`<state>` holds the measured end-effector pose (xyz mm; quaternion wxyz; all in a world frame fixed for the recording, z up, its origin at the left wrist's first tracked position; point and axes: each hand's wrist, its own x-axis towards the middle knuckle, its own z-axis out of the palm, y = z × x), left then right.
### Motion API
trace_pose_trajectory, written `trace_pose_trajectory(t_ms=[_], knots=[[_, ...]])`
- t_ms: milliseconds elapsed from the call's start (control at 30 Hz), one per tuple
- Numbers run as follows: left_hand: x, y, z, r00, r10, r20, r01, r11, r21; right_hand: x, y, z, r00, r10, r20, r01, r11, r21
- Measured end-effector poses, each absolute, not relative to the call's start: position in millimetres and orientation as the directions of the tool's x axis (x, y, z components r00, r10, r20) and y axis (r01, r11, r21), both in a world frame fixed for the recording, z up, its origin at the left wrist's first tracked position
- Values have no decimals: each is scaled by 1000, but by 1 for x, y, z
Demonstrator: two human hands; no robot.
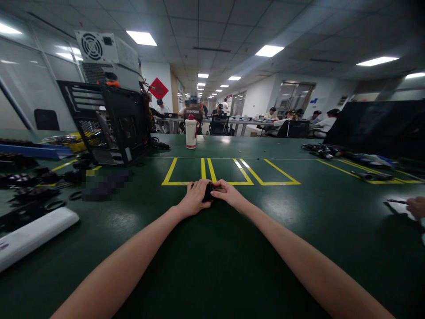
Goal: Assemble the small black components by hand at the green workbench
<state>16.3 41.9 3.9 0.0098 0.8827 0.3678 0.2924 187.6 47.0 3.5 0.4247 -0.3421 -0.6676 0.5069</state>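
Note:
In the middle of the head view, my left hand (196,197) is wrapped round a small black object (208,192), its kind too small and too covered to make out. My right hand (226,193) comes from the other side, thumb and fingers pinched at the object's right edge. What lies between those right fingertips is mostly hidden. Both hands are low over the green table (212,257), just in front of the yellow tape outlines (229,183).
A black computer case (113,122) with power supplies (108,55) on top stands left. Near it lie black parts (29,179) and a long white object (36,235). A white bottle (191,133) stands ahead. Cables (318,149) and another person's hand (416,207) are at right.

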Motion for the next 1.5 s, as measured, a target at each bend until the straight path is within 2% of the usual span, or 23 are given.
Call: trace_pose_trajectory(t_ms=[333,433,567,733,933,1033,1167,1367,1500], knots=[[16,42,4,561,647,516,633,-737,236,183,41,4,-358,894,268,-7,285,-959],[16,43,3,554,654,516,642,-730,237,182,44,3,-339,911,234,18,255,-967],[16,43,3,556,659,507,645,-727,236,185,45,5,-379,904,195,37,225,-974],[15,41,4,559,661,500,643,-727,242,189,41,7,-449,862,235,-3,262,-965],[16,40,6,555,659,508,641,-728,243,183,41,7,-354,891,283,-12,299,-954],[16,39,7,562,658,500,637,-731,246,182,43,5,-348,901,260,5,279,-960],[15,39,7,565,660,495,634,-731,251,185,44,6,-377,906,191,20,214,-977],[15,41,5,561,658,502,632,-732,253,190,41,8,-470,849,242,-49,248,-967],[16,42,4,553,659,510,644,-726,240,187,43,4,-395,881,261,-44,265,-963]])
